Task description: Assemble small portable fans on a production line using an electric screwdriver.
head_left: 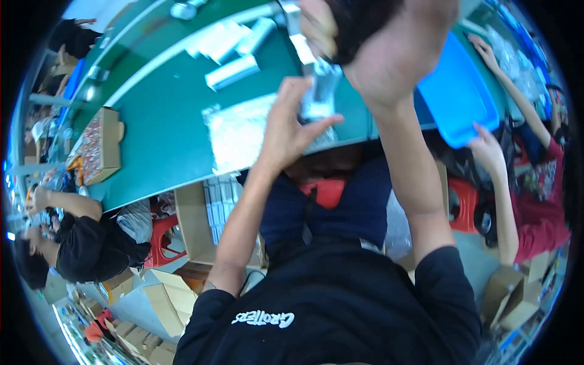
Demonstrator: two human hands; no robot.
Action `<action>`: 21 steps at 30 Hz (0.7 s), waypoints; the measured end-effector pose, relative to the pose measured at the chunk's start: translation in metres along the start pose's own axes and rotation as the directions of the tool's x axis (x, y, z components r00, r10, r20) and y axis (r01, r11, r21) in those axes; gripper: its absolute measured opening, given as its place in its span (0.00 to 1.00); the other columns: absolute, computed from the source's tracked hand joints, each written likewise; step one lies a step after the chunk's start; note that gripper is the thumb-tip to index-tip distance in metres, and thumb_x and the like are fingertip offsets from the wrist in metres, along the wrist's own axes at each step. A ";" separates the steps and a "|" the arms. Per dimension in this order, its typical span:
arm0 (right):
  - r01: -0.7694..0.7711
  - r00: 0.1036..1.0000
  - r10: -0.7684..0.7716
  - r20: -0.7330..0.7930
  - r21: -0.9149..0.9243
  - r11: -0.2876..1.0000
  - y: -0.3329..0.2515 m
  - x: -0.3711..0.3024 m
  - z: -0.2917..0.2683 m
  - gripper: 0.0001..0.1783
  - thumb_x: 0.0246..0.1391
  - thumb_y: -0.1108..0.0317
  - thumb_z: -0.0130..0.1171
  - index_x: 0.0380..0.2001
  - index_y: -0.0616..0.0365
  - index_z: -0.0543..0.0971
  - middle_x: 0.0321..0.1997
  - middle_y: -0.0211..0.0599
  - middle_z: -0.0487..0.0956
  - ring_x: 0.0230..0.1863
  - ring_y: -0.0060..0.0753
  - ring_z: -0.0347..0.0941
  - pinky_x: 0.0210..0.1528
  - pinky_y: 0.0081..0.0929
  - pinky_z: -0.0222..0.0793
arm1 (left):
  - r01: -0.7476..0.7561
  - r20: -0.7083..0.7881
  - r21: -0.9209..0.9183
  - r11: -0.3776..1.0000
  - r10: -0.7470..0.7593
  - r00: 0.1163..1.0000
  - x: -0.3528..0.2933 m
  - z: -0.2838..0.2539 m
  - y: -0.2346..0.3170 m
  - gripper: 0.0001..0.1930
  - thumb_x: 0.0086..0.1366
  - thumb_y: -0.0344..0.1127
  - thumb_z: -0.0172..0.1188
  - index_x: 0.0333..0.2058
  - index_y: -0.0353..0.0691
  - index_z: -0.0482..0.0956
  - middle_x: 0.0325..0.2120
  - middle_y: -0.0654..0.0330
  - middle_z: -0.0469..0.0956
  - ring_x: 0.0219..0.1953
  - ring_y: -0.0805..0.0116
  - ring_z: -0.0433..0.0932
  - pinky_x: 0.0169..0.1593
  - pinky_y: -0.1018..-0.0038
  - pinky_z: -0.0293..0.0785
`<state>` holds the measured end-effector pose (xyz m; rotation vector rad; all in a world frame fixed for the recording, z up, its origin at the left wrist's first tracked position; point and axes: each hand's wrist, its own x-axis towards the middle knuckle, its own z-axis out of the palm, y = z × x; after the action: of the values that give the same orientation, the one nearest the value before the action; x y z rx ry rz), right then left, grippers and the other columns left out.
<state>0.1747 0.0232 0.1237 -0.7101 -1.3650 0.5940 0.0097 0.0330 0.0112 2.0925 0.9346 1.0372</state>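
Left hand (288, 126) spread, right hand (398, 64) raised

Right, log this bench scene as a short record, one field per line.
Left hand: left hand, thumb and fingers spread beside a silvery part; contact unclear
Right hand: right hand, raised close to the camera, closed around a dark object, kind unclear
Surface: green table
Left of centre: clear plastic packaging, with pale cylinder-like pieces beyond it
Right side: blue tray; a co-worker's hand at its near edge
Far left: open cardboard box of small items

The person wears a black short-sleeved T-shirt (340, 304) with white chest lettering (263, 319) and navy trousers (370, 210).
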 end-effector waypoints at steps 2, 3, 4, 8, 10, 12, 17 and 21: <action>0.114 0.992 -0.116 0.039 0.053 0.992 -0.005 0.021 0.012 0.44 0.62 0.23 0.51 0.46 0.61 0.71 0.26 0.41 0.77 0.21 0.28 0.71 0.23 0.26 0.68 | -0.085 -0.050 -0.092 0.992 0.080 0.996 -0.005 0.008 -0.006 0.33 0.53 0.38 0.81 0.55 0.35 0.75 0.45 0.49 0.74 0.47 0.47 0.77 0.52 0.62 0.76; 0.038 0.999 -0.041 0.003 0.295 0.955 -0.007 0.023 0.011 0.48 0.59 0.18 0.47 0.47 0.61 0.70 0.25 0.40 0.76 0.20 0.28 0.70 0.22 0.26 0.68 | -0.051 -0.034 -0.061 0.997 0.049 0.998 -0.008 0.010 -0.006 0.34 0.54 0.39 0.80 0.56 0.34 0.75 0.47 0.48 0.74 0.49 0.46 0.77 0.53 0.62 0.76; -0.050 0.998 0.056 0.003 0.513 0.857 -0.013 0.015 0.002 0.53 0.56 0.13 0.43 0.47 0.61 0.69 0.24 0.39 0.74 0.19 0.28 0.69 0.21 0.26 0.69 | -0.041 -0.021 -0.070 0.997 0.040 0.999 -0.009 0.013 -0.009 0.34 0.56 0.40 0.80 0.57 0.33 0.75 0.49 0.48 0.74 0.51 0.45 0.77 0.54 0.61 0.76; 0.070 0.996 -0.091 0.015 0.516 0.854 -0.048 0.021 -0.021 0.49 0.58 0.15 0.42 0.46 0.60 0.66 0.23 0.36 0.70 0.18 0.26 0.68 0.19 0.23 0.70 | 0.116 0.013 -0.028 0.993 -0.116 0.993 -0.011 -0.011 0.011 0.35 0.58 0.40 0.79 0.58 0.30 0.73 0.54 0.46 0.75 0.54 0.48 0.79 0.58 0.63 0.76; -0.023 0.998 -0.004 0.060 0.444 0.896 -0.044 0.014 -0.023 0.48 0.61 0.18 0.43 0.46 0.61 0.65 0.23 0.35 0.70 0.17 0.26 0.68 0.17 0.21 0.68 | 0.134 -0.054 -0.369 0.920 -0.165 0.985 -0.012 -0.037 0.018 0.34 0.59 0.38 0.78 0.60 0.33 0.73 0.57 0.50 0.77 0.57 0.56 0.80 0.61 0.63 0.75; -0.096 0.995 0.081 0.059 0.353 0.930 -0.028 0.006 -0.024 0.44 0.66 0.25 0.45 0.50 0.64 0.65 0.22 0.34 0.69 0.17 0.25 0.67 0.18 0.22 0.67 | 0.123 -0.115 -0.356 0.926 -0.174 0.978 0.005 -0.070 0.003 0.34 0.61 0.34 0.76 0.63 0.36 0.72 0.58 0.54 0.77 0.57 0.64 0.79 0.61 0.64 0.76; -0.212 0.977 0.211 0.017 0.081 0.974 0.010 -0.023 -0.009 0.24 0.69 0.57 0.58 0.57 0.66 0.71 0.40 0.38 0.79 0.39 0.25 0.75 0.46 0.26 0.72 | 0.209 -0.332 -0.428 0.879 -0.368 0.868 0.081 -0.179 -0.099 0.24 0.71 0.46 0.67 0.57 0.33 0.78 0.48 0.59 0.82 0.48 0.72 0.81 0.50 0.73 0.78; -0.268 0.963 0.247 -0.103 -0.341 0.901 0.038 -0.095 -0.030 0.30 0.61 0.69 0.62 0.65 0.65 0.67 0.62 0.48 0.71 0.63 0.41 0.71 0.62 0.40 0.70 | 0.352 -0.298 -0.675 0.648 -0.676 0.673 0.133 -0.238 -0.224 0.26 0.69 0.56 0.68 0.50 0.38 0.78 0.46 0.56 0.82 0.46 0.62 0.83 0.50 0.61 0.82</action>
<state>0.1936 -0.0256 0.0307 -1.2058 -1.3476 0.5352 -0.2020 0.3146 0.0130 0.9138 1.2205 1.3653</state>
